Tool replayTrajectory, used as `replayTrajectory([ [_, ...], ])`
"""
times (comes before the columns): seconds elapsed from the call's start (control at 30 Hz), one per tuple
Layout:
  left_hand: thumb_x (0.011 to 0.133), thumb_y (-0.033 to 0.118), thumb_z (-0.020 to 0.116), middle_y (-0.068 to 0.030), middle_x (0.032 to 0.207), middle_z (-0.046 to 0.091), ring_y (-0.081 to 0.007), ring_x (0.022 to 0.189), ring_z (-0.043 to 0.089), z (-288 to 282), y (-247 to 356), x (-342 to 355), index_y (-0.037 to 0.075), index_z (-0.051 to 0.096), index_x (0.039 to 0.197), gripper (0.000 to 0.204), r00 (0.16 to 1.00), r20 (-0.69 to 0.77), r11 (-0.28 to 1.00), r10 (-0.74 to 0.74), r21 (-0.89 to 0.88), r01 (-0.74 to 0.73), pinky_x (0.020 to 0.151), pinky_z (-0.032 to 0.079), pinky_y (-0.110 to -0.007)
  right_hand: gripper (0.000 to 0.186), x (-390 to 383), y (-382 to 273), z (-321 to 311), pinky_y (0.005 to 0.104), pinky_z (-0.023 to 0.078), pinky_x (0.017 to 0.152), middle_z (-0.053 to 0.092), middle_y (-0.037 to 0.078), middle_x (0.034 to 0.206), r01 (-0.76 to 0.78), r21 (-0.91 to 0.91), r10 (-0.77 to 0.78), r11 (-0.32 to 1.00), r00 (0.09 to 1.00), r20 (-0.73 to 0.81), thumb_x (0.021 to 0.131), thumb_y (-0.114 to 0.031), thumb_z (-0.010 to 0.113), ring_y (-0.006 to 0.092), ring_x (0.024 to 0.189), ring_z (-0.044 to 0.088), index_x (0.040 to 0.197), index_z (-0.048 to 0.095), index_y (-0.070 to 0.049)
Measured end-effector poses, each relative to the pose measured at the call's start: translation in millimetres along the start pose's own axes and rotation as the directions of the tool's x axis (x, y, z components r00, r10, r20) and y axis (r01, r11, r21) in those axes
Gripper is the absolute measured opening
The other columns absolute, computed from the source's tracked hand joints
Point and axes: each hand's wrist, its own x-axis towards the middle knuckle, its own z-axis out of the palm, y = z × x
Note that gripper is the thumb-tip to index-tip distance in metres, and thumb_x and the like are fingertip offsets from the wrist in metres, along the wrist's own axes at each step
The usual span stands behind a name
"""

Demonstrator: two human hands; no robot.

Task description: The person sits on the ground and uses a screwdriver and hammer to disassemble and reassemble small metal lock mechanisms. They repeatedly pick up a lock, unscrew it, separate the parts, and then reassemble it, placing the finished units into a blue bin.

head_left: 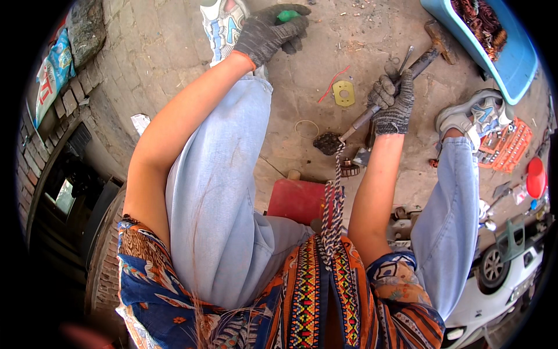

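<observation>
"What are the hands doing?"

"Both are wearing dark knit gloves. The left hand (273,35) is gripping a green handle (288,15) beside the left sneaker (220,32); the glove is hiding part of it."

"And the right?"

"The right hand (394,103) is clamping its fingers around the shaft of a long-handled hammer (424,61), whose head is sitting near the left edge of a blue tub (523,64). A thin metal rod (406,59) is showing just beyond the fingers; I cannot tell whether the hand is holding it too."

"What is lying around them?"

"On the ground (325,52), between the hands, a yellow plate (337,99) with a round hole is lying near a red wire (334,83). Copper-coloured wire (479,26) is heaping inside the tub. An orange socket tray (505,145) is resting near the tub's lower corner."
</observation>
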Motion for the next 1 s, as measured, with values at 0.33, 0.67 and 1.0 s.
replayTrajectory([
  [0.33, 0.08, 0.026, 0.072, -0.0056, 0.085, 0.068, -0.0095, 0.064, 0.065, 9.1, -19.5, 5.1, 0.008, 0.065, 0.11, 0.035, 0.976, -0.008, 0.905, 0.219, 0.376, -0.2, 0.059, 0.054, -0.024, 0.034, -9.8, 51.2, -1.0, 0.0253, 0.035, 0.039, 0.051, 0.002, 0.056, 0.014, -0.638, -0.469, 0.77, 0.691, -0.55, 0.088, -0.038, 0.062, 0.0103, 0.042, 0.044, 0.076, 0.059, -0.007],
  [0.67, 0.081, 0.025, 0.072, -0.0054, 0.079, 0.067, -0.0096, 0.059, 0.063, 10.5, -10.5, 3.2, 0.005, 0.065, 0.107, 0.034, 0.981, -0.09, 0.963, 0.173, 0.226, -0.149, 0.056, 0.052, -0.025, 0.021, 0.1, 63.5, 5.6, 0.0297, 0.045, 0.063, 0.058, 0.005, 0.072, 0.067, -0.915, -0.723, 0.397, 0.637, -0.267, 0.085, -0.019, 0.066, 0.0144, 0.064, 0.052, 0.088, 0.061, 0.001],
  [1.0, 0.081, 0.021, 0.071, -0.0056, 0.075, 0.066, -0.0105, 0.059, 0.063, 12.5, -4.9, 4.2, 0.003, 0.065, 0.104, 0.03, 0.98, -0.179, 0.992, 0.091, 0.104, -0.073, 0.053, 0.053, -0.024, 0.037, 7.2, 47.8, -9.1, 0.0305, 0.039, 0.056, 0.051, 0.003, 0.066, -0.128, -0.839, -0.621, 0.528, 0.616, -0.485, 0.084, -0.034, 0.068, 0.0138, 0.059, 0.043, 0.08, 0.058, 0.001],
])
